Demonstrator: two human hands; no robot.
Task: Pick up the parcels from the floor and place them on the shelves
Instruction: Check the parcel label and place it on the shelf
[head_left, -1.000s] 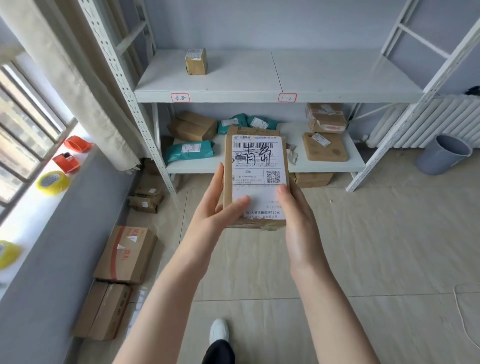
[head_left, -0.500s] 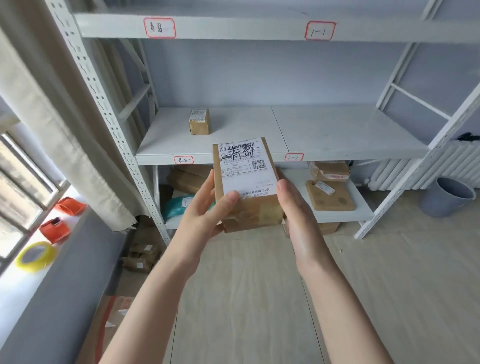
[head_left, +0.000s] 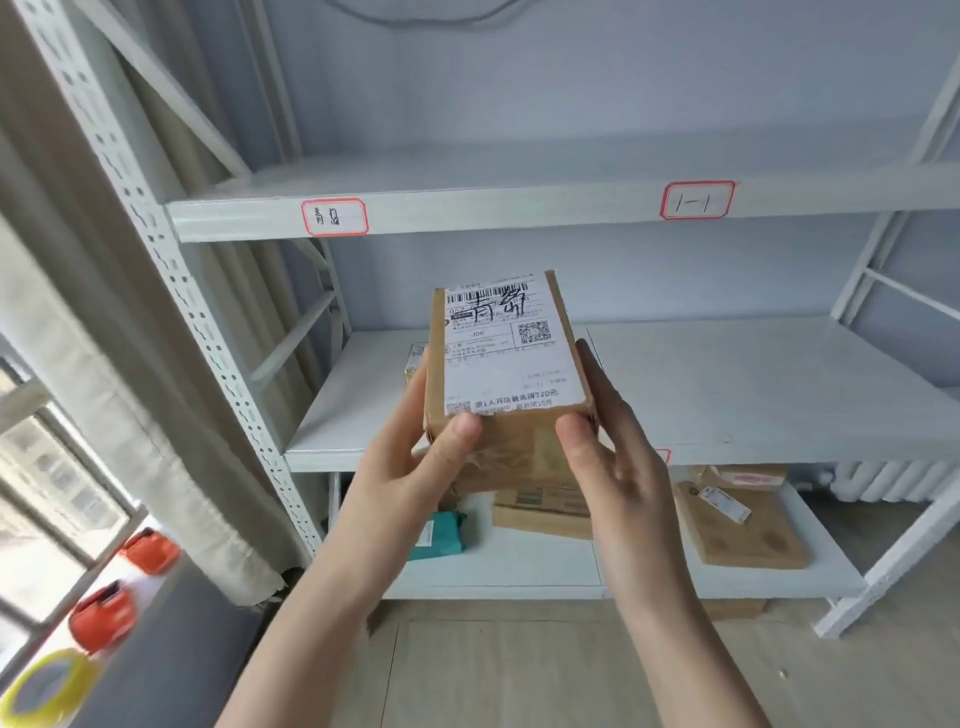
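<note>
I hold a brown cardboard parcel (head_left: 506, 364) with a white shipping label between both hands, in front of the white metal shelf unit. My left hand (head_left: 410, 473) grips its left side and near corner. My right hand (head_left: 613, 457) presses its right side. The parcel hangs level with the middle shelf (head_left: 727, 395). A small box (head_left: 414, 364) on that shelf is mostly hidden behind the parcel. The upper shelf (head_left: 519, 208) carries two red-framed labels on its front edge.
The bottom shelf (head_left: 545, 571) holds a teal bag (head_left: 436, 535), a flat carton (head_left: 540, 512), a brown envelope (head_left: 743, 530) and a taped box (head_left: 743, 475). At left, a curtain (head_left: 104, 364) and a sill with orange tape dispensers (head_left: 101, 618) and a yellow tape roll (head_left: 47, 686).
The view has tilted upward and moved closer to the shelves. The parcel has risen with both hands from below the middle shelf's edge to level with it.
</note>
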